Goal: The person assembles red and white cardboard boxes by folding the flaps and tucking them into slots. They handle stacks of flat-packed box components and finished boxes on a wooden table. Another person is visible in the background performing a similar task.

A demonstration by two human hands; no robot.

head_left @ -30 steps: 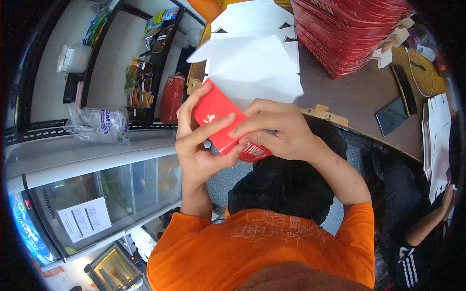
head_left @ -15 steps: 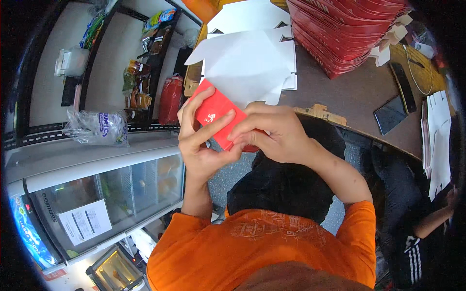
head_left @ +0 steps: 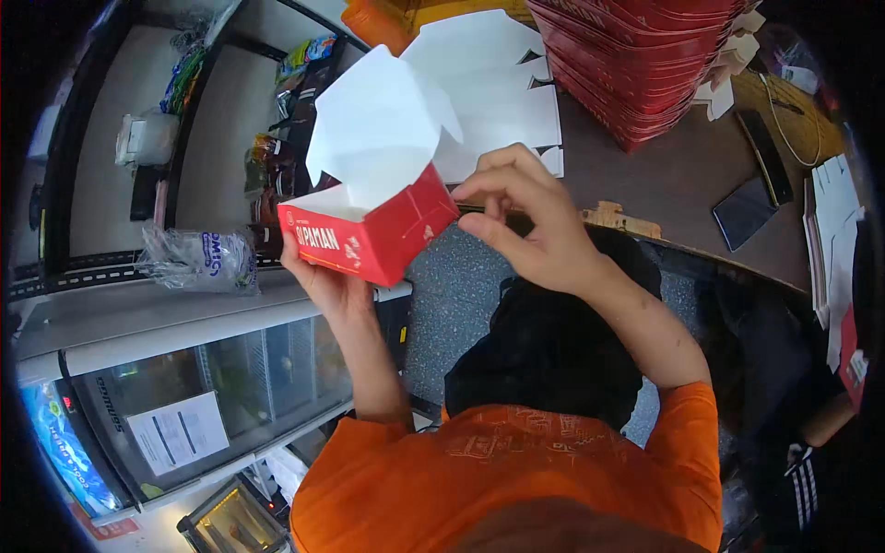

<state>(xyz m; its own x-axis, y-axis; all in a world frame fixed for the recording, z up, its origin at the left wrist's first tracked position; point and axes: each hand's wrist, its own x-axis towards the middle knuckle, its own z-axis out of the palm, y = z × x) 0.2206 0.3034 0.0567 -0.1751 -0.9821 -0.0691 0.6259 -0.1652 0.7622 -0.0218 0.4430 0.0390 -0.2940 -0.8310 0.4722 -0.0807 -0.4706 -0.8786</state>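
A red cardboard food box [head_left: 406,226], white inside, is held up in front of me with its lid raised. My left hand [head_left: 327,288] grips it from below and the left, with the thumb along its side and the other fingers hidden beneath. At the box's right end, my right hand [head_left: 530,217] has its fingers apart, the tips close to the folded end panel; whether they touch it is hard to tell. Flat white-sided box blanks [head_left: 493,88] lie on the table behind the box.
A tall stack of red boxes [head_left: 636,55] stands at the far right of the brown table [head_left: 664,198]. Two dark phones [head_left: 742,214] lie nearby. More blanks [head_left: 834,230] are at the right edge, beside another person's arm [head_left: 830,419]. Shelves and a glass-door fridge [head_left: 230,387] stand left.
The box has turned and moved slightly left, so its open inside and raised lid now show. My right hand has loosened from its side and moved a little right.
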